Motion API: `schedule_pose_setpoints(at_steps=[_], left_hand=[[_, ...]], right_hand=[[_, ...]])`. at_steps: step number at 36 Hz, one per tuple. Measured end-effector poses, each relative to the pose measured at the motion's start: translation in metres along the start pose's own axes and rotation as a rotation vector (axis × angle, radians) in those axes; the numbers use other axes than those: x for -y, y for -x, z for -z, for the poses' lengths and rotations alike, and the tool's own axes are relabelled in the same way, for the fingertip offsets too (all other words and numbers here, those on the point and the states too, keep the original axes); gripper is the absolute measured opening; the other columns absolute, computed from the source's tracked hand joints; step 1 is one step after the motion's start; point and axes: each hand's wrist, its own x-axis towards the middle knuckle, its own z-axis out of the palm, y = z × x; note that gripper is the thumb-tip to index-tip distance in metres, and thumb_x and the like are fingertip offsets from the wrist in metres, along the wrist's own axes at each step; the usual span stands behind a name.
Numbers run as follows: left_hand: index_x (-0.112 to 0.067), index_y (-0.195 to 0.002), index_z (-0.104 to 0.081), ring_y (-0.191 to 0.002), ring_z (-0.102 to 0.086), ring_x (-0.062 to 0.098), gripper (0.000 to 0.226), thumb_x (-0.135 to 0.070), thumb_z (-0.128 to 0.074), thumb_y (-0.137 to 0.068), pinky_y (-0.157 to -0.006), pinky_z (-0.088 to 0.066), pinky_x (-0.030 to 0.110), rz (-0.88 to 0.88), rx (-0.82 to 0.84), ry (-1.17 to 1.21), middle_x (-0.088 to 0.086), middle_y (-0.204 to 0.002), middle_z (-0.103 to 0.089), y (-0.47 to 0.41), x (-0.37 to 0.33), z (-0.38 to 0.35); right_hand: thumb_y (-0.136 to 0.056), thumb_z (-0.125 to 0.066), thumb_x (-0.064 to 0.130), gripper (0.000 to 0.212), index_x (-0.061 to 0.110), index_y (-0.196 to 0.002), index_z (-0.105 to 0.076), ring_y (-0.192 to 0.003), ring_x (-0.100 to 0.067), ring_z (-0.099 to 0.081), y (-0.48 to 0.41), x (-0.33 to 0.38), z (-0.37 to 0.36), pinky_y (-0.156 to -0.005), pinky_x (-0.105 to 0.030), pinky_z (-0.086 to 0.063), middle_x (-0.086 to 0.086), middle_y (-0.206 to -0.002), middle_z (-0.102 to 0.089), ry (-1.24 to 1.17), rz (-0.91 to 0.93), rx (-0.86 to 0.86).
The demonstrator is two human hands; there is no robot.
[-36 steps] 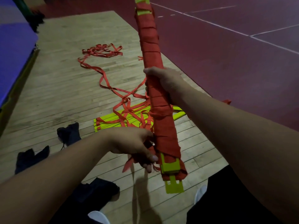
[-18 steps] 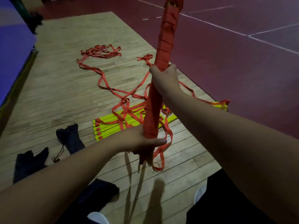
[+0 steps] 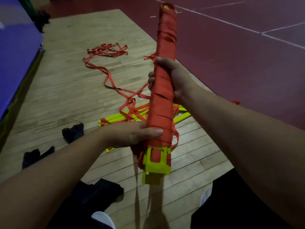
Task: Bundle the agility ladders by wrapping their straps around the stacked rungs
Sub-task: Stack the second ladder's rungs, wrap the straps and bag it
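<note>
Between the two hands, the ladder bundle (image 3: 162,96) stands nearly upright, its top leaning slightly away from the person. The right hand (image 3: 176,78) clamps round its middle, thumb laid along the near face and fingertips (image 3: 151,80) showing on the bundle's left side. Lower down, the left hand (image 3: 130,134) grips it from the left, thumb pressed flat across the red wrapping. Red strap covers the bundle in overlapping turns from above the right hand down to just below the left thumb. Beneath the left hand the yellow rung ends (image 3: 156,167) stick out bare. A loose strap loop (image 3: 177,135) hangs at the bundle's right side, level with the left thumb.

Beyond the left hand, a second ladder (image 3: 113,118) lies flat on the wooden floor (image 3: 66,80), its red straps (image 3: 107,52) trailing away in a tangle. Left of the left hand lie dark cloths (image 3: 73,132), and farther left a purple mat (image 3: 14,47). Right of the right hand spreads red court flooring (image 3: 231,55) with white lines.
</note>
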Motion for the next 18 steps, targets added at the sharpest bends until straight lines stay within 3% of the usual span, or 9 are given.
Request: schedule_pose_setpoints(at_steps=[2, 6, 9, 11, 15, 18], left_hand=[[-0.02, -0.116, -0.066, -0.108, -0.069, 0.032, 0.085, -0.08, -0.074, -0.056, -0.101, -0.051, 0.049, 0.095, -0.024, -0.1, 0.006, -0.112, -0.075, 0.0, 0.0, 0.002], [-0.022, -0.117, -0.066, -0.106, -0.069, 0.03, 0.069, -0.075, -0.055, -0.073, -0.102, -0.051, 0.049, 0.192, -0.159, -0.291, 0.007, -0.112, -0.074, -0.004, -0.005, 0.0], [-0.029, -0.112, -0.063, -0.09, -0.073, 0.025, 0.063, -0.075, -0.053, -0.07, -0.083, -0.06, 0.039, 0.17, -0.179, -0.441, 0.002, -0.099, -0.075, -0.007, -0.009, -0.006], [-0.031, -0.104, -0.06, -0.077, -0.074, 0.022, 0.053, -0.07, -0.064, -0.068, -0.066, -0.06, 0.029, 0.136, -0.204, -0.47, 0.0, -0.09, -0.074, -0.008, -0.009, -0.011], [-0.032, -0.113, -0.053, -0.089, -0.069, 0.015, 0.048, -0.056, -0.074, -0.078, -0.078, -0.061, 0.031, 0.08, -0.342, -0.546, -0.007, -0.101, -0.069, -0.013, -0.007, -0.016], [-0.036, -0.106, -0.053, -0.091, -0.067, 0.009, 0.034, -0.045, -0.076, -0.082, -0.077, -0.058, 0.021, 0.042, -0.323, -0.391, -0.01, -0.101, -0.067, -0.01, -0.008, -0.013]], right_hand=[[-0.094, -0.061, 0.025, 0.018, 0.011, -0.087, -0.051, -0.05, -0.019, -0.056, -0.003, 0.001, 0.005, -0.055, -0.028, -0.052, -0.009, -0.066, -0.055, 0.103, 0.025, -0.066], [-0.088, -0.071, 0.023, 0.026, 0.007, -0.102, -0.058, -0.049, -0.023, -0.059, -0.013, -0.002, 0.011, -0.051, -0.032, -0.054, -0.013, -0.071, -0.057, 0.246, 0.121, -0.226], [-0.085, -0.076, 0.02, 0.047, 0.0, -0.123, -0.055, -0.047, -0.024, -0.06, -0.017, -0.003, 0.013, -0.05, -0.034, -0.053, -0.016, -0.077, -0.057, 0.294, 0.229, -0.337], [-0.084, -0.077, 0.018, 0.045, 0.003, -0.12, -0.055, -0.049, -0.024, -0.062, -0.018, -0.003, 0.013, -0.051, -0.033, -0.054, -0.017, -0.081, -0.06, 0.322, 0.287, -0.407], [-0.081, -0.078, 0.029, 0.047, 0.01, -0.118, -0.055, -0.075, -0.032, -0.067, -0.022, -0.005, 0.012, -0.062, -0.042, -0.061, -0.017, -0.096, -0.066, 0.386, 0.319, -0.471], [-0.084, -0.069, 0.033, 0.034, 0.01, -0.108, -0.062, -0.072, -0.025, -0.063, -0.015, -0.001, 0.008, -0.063, -0.036, -0.057, -0.01, -0.086, -0.063, 0.382, 0.29, -0.401]])
